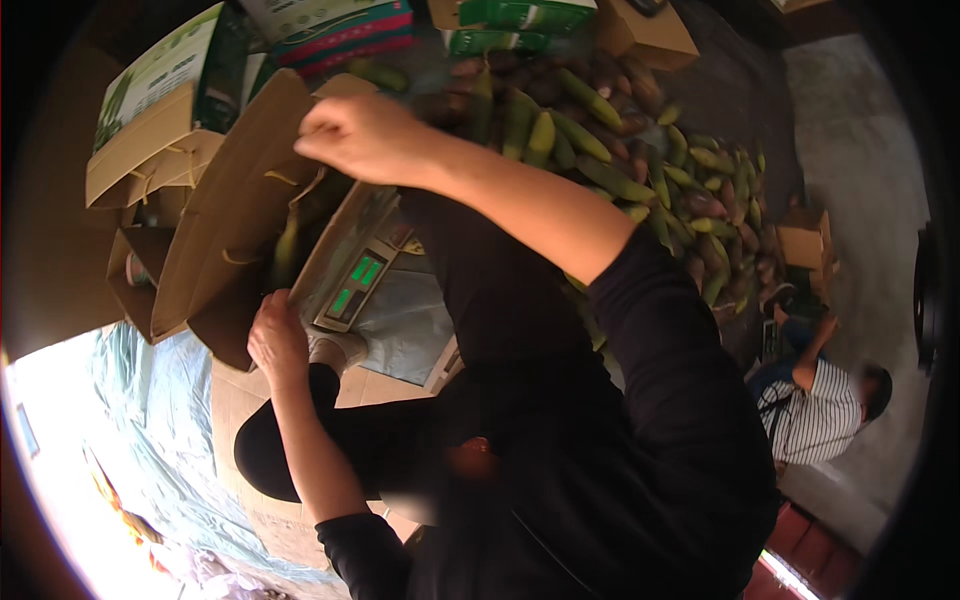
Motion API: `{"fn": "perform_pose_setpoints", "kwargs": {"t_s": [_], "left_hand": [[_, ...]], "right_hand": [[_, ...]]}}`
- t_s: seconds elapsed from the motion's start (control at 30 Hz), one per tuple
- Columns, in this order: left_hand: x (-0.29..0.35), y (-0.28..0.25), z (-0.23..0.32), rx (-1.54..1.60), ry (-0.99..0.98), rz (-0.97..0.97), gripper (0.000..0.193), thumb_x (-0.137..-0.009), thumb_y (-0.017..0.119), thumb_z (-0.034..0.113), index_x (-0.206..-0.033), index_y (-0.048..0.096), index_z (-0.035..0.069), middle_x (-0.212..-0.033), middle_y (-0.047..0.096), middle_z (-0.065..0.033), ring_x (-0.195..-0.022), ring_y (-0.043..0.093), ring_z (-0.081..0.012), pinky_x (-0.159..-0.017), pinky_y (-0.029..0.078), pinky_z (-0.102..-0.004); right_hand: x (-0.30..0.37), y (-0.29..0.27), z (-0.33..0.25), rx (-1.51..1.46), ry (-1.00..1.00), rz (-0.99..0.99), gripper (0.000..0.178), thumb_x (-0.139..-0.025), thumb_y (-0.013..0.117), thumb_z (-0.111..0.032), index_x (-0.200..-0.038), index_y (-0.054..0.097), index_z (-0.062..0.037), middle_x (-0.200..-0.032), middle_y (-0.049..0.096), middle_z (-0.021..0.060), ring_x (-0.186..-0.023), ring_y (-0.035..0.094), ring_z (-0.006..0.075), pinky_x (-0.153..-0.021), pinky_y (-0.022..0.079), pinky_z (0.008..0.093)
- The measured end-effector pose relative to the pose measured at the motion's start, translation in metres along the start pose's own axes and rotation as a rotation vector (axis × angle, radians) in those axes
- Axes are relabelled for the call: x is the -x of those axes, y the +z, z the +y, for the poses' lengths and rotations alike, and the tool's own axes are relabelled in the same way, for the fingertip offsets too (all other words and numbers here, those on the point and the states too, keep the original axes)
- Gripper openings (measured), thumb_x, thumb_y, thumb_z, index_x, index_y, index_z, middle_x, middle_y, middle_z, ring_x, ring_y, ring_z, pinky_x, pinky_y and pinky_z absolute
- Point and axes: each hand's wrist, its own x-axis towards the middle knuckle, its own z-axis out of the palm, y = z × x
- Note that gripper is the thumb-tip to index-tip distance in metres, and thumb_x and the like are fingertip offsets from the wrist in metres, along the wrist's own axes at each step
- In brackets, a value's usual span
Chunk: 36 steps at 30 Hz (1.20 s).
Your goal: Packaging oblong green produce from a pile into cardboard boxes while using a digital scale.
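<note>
An open brown cardboard box [225,215] with yellow cord loops stands in front of me on the left. Inside it lies at least one green, pointed shoot [287,250], probably a bamboo shoot. My left hand [278,338] is closed on the box's near edge. Over the box's far side is my right hand [355,135], slightly blurred, fingers curled together; whatever they hold, if anything, is hidden. Beside the box is a scale [358,285] with a lit green display. The box's lower part is hidden from view.
A large heap of green and brown shoots [620,150] spreads at the far right. Printed cartons [160,90] stand at the far left. My knee and shoe [340,350] are close to the scale. Another person in a striped shirt [815,415] is at the right.
</note>
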Motion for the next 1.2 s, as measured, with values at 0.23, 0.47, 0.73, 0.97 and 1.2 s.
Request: {"fn": "perform_pose_setpoints", "kwargs": {"t_s": [0.23, 0.47, 0.73, 0.97, 1.2], "left_hand": [[-0.003, -0.003, 0.001, 0.009, -0.044, -0.081, 0.021, -0.080, 0.055, 0.008, -0.101, 0.060, 0.009, -0.098, 0.063, -0.0106, -0.087, 0.061, -0.0345, -0.070, 0.048, -0.0444], [-0.005, 0.015, -0.016, 0.119, 0.024, -0.031, 0.024, -0.078, 0.054, 0.005, -0.102, 0.060, 0.006, -0.097, 0.063, -0.0145, -0.087, 0.061, -0.0363, -0.072, 0.047, -0.0436], [-0.006, 0.016, -0.016, 0.290, 0.196, -0.060, 0.021, -0.078, 0.052, -0.004, -0.099, 0.058, -0.001, -0.086, 0.058, -0.0179, -0.079, 0.058, -0.0371, -0.070, 0.045, -0.0401], [-0.011, 0.001, -0.014, 0.271, 0.156, -0.084, 0.018, -0.081, 0.053, 0.000, -0.098, 0.059, 0.000, -0.086, 0.059, -0.0158, -0.077, 0.058, -0.0316, -0.070, 0.046, -0.0361], [-0.009, 0.007, -0.024, 0.277, 0.065, -0.091, 0.017, -0.083, 0.055, 0.004, -0.099, 0.058, 0.000, -0.080, 0.061, -0.0156, -0.071, 0.060, -0.0273, -0.069, 0.046, -0.0342]], "right_hand": [[0.149, -0.135, 0.161, 0.351, 0.464, 0.177, 0.026, -0.080, 0.063, -0.024, -0.098, 0.066, -0.0058, -0.086, 0.067, 0.0118, -0.082, 0.064, 0.0266, -0.071, 0.049, 0.0360], [0.389, -0.177, 0.285, 0.453, 1.026, 0.311, 0.013, -0.077, 0.064, -0.014, -0.078, 0.065, -0.0018, -0.070, 0.062, 0.0102, -0.064, 0.059, 0.0233, -0.060, 0.046, 0.0364], [0.554, -0.127, 0.333, 1.170, 0.897, -0.728, 0.006, -0.073, 0.069, -0.018, -0.076, 0.070, -0.0136, -0.078, 0.067, 0.0056, -0.079, 0.065, 0.0228, -0.066, 0.051, 0.0352], [0.538, -0.126, 0.330, 0.891, 1.300, -0.250, 0.019, -0.079, 0.055, -0.013, -0.086, 0.072, -0.0102, -0.094, 0.068, 0.0138, -0.092, 0.064, 0.0297, -0.079, 0.051, 0.0389], [0.494, -0.169, 0.309, 0.598, 1.679, 0.376, 0.050, -0.076, 0.067, -0.028, -0.122, 0.056, -0.0124, -0.127, 0.052, 0.0144, -0.119, 0.049, 0.0319, -0.098, 0.043, 0.0407]]}}
